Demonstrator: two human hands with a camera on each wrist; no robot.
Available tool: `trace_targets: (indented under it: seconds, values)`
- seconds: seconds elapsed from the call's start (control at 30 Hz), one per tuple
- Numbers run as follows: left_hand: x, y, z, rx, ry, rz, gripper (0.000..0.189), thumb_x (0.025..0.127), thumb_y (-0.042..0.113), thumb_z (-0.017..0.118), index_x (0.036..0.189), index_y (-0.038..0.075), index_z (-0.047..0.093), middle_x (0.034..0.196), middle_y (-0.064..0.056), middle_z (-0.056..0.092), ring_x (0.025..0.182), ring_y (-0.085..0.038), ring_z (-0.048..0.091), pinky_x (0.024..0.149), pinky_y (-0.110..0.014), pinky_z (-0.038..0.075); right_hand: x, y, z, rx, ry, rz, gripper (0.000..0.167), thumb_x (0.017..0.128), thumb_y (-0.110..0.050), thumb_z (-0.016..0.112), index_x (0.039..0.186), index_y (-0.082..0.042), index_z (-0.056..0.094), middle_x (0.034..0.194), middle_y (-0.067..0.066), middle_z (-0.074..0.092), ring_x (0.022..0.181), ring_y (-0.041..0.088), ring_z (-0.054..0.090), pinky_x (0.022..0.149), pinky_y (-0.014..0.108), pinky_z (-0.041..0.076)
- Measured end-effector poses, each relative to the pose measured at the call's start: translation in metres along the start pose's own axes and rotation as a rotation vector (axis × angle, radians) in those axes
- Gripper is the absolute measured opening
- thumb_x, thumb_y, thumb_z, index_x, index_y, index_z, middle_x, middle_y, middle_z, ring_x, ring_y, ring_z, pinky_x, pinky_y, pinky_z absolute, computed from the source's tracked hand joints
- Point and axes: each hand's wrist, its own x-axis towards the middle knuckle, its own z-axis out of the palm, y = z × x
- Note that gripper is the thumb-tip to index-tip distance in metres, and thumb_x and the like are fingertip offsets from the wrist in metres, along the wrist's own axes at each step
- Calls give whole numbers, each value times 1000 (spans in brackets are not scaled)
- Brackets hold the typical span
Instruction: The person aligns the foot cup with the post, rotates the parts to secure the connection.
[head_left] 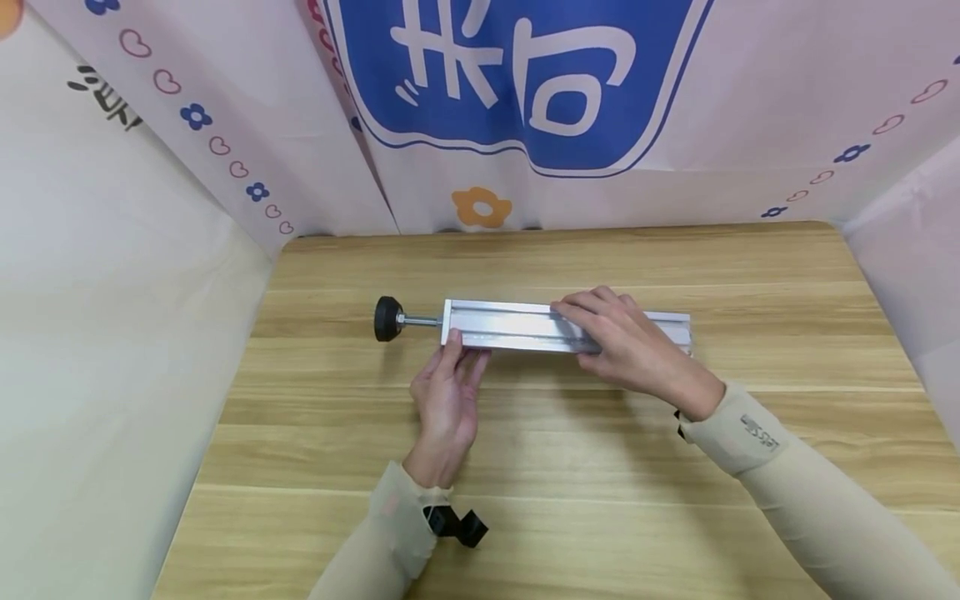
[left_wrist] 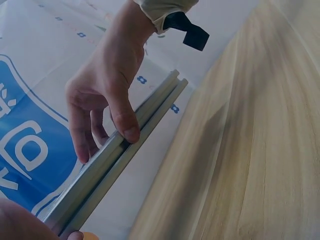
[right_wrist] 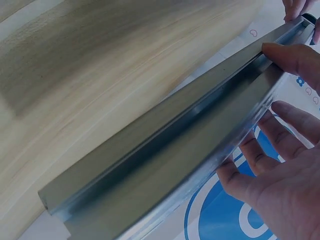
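Note:
A silver aluminium profile point(head_left: 510, 323) with slots along its length is held level over the wooden table. From its left end a threaded rod sticks out, carrying a round black levelling foot point(head_left: 387, 319). My left hand point(head_left: 447, 404) grips the profile near that end, thumb on the near side. Farther right, my right hand point(head_left: 626, 346) holds it from above, fingers over the far edge. In the right wrist view the right hand point(right_wrist: 285, 175) has its thumb on one slotted face and its fingers along another. The left wrist view shows the slot running under the right thumb.
The wooden table point(head_left: 562, 533) spreads out beneath both forearms. Behind it hangs a white cloth point(head_left: 637, 200) with a blue printed sign, hearts and flowers. Pale cloth walls stand at the left and right. Each wrist wears a small black camera mount point(head_left: 455, 525).

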Motion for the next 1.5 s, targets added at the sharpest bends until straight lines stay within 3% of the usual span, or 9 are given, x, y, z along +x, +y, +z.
trace_targets:
  seconds: [0.43, 1.0, 1.5]
  values:
    - [8, -4, -2, 4, 52, -60, 42, 103, 20, 67, 137, -5, 60, 115, -13, 73, 118, -26, 70, 106, -39, 60, 4, 4, 10, -2, -22, 13, 71, 78, -6, 88, 144, -6, 62, 143, 17, 66, 124, 39, 61, 99, 60, 55]
    - [18, -12, -8, -17, 69, -96, 49, 105, 20, 64, 146, -5, 52, 140, -24, 57, 136, -35, 57, 118, -44, 51, 9, 7, 23, 0, -62, 29, 73, 78, -7, 90, 145, -7, 62, 145, 16, 64, 128, 38, 60, 102, 60, 53]
    - [22, -16, -7, -33, 99, -83, 48, 106, 18, 62, 145, -8, 51, 129, -24, 58, 135, -39, 57, 120, -46, 48, 12, 11, 30, -8, -66, 26, 72, 79, -7, 88, 145, -7, 61, 146, 16, 64, 127, 38, 60, 100, 58, 54]
